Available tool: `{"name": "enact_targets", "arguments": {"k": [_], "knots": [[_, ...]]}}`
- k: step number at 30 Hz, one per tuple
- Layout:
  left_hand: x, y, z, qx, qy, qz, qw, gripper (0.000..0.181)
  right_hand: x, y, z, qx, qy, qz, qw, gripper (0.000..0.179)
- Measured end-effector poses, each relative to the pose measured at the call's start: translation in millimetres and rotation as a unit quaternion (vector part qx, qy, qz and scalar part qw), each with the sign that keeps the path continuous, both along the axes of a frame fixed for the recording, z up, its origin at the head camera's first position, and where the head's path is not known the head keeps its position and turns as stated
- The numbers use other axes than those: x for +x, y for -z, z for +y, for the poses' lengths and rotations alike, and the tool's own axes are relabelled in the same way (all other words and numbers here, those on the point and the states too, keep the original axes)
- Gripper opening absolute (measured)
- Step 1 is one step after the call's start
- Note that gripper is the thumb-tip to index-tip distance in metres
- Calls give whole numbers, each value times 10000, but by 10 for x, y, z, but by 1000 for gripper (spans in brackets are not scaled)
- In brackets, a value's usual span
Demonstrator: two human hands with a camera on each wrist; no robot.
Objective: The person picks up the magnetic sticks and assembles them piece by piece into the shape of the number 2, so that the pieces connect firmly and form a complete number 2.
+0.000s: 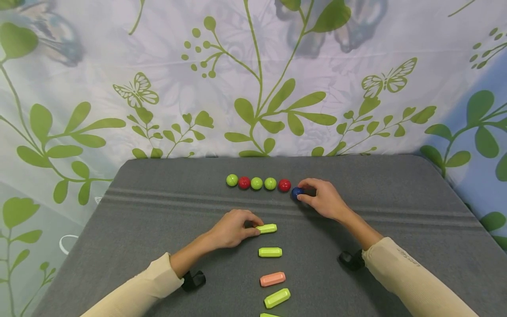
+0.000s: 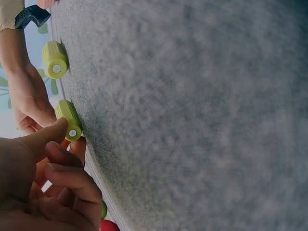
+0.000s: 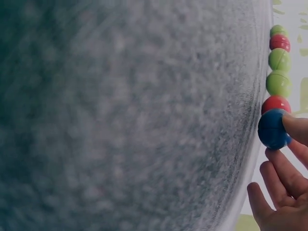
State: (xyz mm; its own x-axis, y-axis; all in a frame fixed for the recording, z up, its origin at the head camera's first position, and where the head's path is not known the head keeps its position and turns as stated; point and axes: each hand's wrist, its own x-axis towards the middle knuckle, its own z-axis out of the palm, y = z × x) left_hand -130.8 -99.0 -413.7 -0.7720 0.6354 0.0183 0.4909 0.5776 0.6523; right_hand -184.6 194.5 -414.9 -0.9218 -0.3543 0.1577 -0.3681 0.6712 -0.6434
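My right hand (image 1: 324, 198) pinches a blue ball (image 1: 296, 193) between thumb and fingers, at the right end of a row of balls. In the right wrist view the blue ball (image 3: 273, 129) shows close up, with a red ball (image 3: 276, 104) just behind it. My left hand (image 1: 233, 229) holds one end of a yellow-green faceted stick (image 1: 267, 229) between thumb and fingers. That yellow-green stick (image 2: 68, 120) also appears in the left wrist view, a pale round spot on its end. Nearest the blue ball in the row is a red ball (image 1: 284, 185).
Leftward the row continues with green balls (image 1: 270, 183) and another red ball (image 1: 244, 182). Below the left hand's stick lie another yellow-green stick (image 1: 270, 252), an orange one (image 1: 272, 279) and more yellow-green ones (image 1: 277, 298). The grey table (image 1: 178, 198) meets a leaf-patterned cloth (image 1: 166, 88).
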Motion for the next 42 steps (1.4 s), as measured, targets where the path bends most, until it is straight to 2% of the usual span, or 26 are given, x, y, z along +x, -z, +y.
{"name": "enact_targets", "arguments": {"k": [5,12,19,29,42], "knots": [[0,-8,7,-29,16,-21,10000,17,53,-27,-6,-64,-96,20,9999,25],[3,-10,1,-67,14,-9,10000,17,223,-91,-102,-271,-390,-17,9989,24],[6,-5,7,-64,-44,-26,10000,17,349,-71,-148,-287,-701,-41,9971,22],[5,-17,-7,-135,-166,-20,9998,15,390,-17,-161,-45,-875,-42,9961,22],[31,-37,-4,68,-207,-360,9991,16,398,-24,-147,98,-973,-263,9949,24]]}}
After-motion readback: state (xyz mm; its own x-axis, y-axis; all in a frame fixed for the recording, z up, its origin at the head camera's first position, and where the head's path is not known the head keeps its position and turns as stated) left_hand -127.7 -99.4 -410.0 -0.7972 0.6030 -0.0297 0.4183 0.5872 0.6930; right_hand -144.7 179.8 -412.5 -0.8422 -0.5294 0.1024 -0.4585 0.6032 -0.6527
